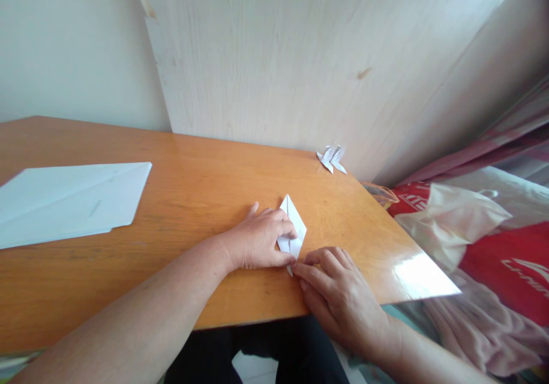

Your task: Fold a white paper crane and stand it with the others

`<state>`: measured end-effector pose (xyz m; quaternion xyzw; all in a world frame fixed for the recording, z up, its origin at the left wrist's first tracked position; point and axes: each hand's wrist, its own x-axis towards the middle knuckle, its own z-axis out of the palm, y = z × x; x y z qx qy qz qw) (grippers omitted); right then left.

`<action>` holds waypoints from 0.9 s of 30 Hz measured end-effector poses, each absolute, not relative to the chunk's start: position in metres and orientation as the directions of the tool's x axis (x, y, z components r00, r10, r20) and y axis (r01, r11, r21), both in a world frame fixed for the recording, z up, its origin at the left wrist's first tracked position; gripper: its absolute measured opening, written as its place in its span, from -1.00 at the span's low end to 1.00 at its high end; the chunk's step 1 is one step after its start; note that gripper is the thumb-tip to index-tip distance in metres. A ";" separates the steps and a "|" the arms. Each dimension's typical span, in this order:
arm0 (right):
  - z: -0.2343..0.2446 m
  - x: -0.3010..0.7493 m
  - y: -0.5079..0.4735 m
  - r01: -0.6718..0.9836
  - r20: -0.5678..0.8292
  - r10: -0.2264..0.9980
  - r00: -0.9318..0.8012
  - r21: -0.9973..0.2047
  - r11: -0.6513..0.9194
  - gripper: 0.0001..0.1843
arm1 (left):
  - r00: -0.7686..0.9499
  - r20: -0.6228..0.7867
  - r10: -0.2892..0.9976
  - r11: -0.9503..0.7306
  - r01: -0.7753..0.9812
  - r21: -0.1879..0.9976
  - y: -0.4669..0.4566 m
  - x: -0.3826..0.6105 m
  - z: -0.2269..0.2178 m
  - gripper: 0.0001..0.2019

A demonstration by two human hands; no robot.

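Observation:
A small white folded paper [297, 227] in a long diamond shape lies on the wooden table, its lower point toward me. My left hand [263, 238] rests across its left side, fingers bent, with the thumb and index finger pressing the sheet down. At the bottom tip, my right hand [332, 284] has its thumb and forefinger pinched on the narrow end of the same paper. My left hand covers part of the paper's left edge, and the fingertips hide some of the lower tip.
White paper sheets [77, 201] lie stacked on the left of the orange-brown table [206, 178]. Small folded paper pieces [332, 158] stand near the back right edge, by the pale board [274, 58]. Red bags [510, 264] and cloth lie beyond the table's right edge.

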<state>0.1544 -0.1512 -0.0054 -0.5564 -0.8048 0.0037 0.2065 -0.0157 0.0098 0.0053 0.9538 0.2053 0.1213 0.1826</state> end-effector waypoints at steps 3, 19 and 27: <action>-0.005 0.155 -0.151 0.893 0.317 0.902 -0.293 -0.246 0.377 -0.67 | 0.886 0.156 0.436 -0.849 0.347 0.398 0.010 -0.016 0.005 -0.65; -0.005 0.156 -0.153 0.883 0.343 0.875 -0.340 -0.204 0.423 -0.61 | 0.889 0.152 0.433 -0.849 0.346 0.399 0.009 -0.016 0.009 -0.68; -0.002 0.153 -0.152 0.892 0.317 0.886 -0.338 -0.194 0.409 -0.64 | 0.887 0.160 0.433 -0.850 0.342 0.400 0.009 -0.015 0.007 -0.71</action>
